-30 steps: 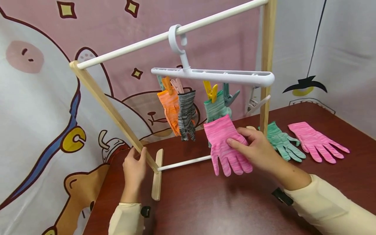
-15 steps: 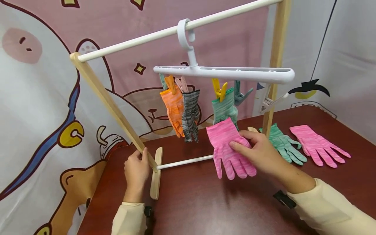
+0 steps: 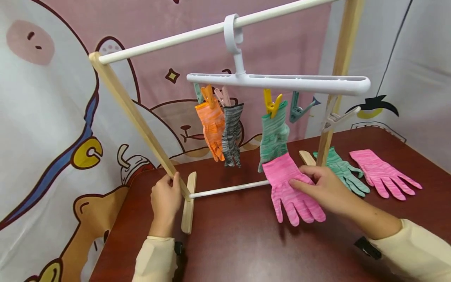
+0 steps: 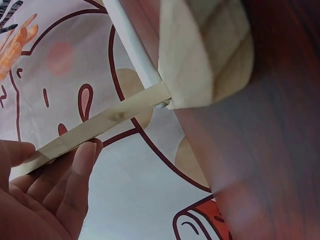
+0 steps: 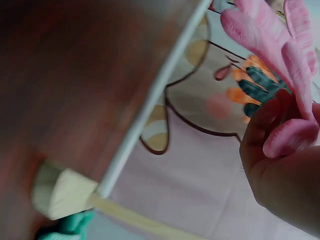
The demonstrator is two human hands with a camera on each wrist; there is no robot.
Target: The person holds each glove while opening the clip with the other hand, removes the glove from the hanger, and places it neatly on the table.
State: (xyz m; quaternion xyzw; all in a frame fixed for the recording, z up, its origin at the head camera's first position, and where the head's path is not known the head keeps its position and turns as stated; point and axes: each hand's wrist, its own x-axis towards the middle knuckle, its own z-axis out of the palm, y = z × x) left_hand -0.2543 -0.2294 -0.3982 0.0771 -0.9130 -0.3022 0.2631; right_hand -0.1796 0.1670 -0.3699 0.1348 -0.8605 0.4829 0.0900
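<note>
My left hand [image 3: 166,197] grips the lower part of the wooden left post [image 3: 135,117] of a small drying rack, its thumb and fingers around the post in the left wrist view. With the right hand [image 3: 327,190] I pinch a pink knit glove [image 3: 292,188] between thumb and fingers; its glove fingers point down. Just behind its cuff hangs a green glove [image 3: 274,135] on a yellow clothespin [image 3: 271,105]. A white hanger [image 3: 275,81] bears the clips. To the left hang an orange glove [image 3: 212,127] and a dark grey glove [image 3: 231,135].
A grey-blue clothespin [image 3: 298,111] and a whitish clothespin [image 3: 334,117] hang without gloves at the hanger's right. Another green glove [image 3: 343,170] and pink glove [image 3: 384,172] lie on the brown table [image 3: 239,235]. A white lower bar [image 3: 229,189] joins the rack's feet.
The pink glove in my right hand has moved down and right, uncovering more of the hanging green glove. The rack and hanger appear shifted rightward in view. My left hand keeps its grip.
</note>
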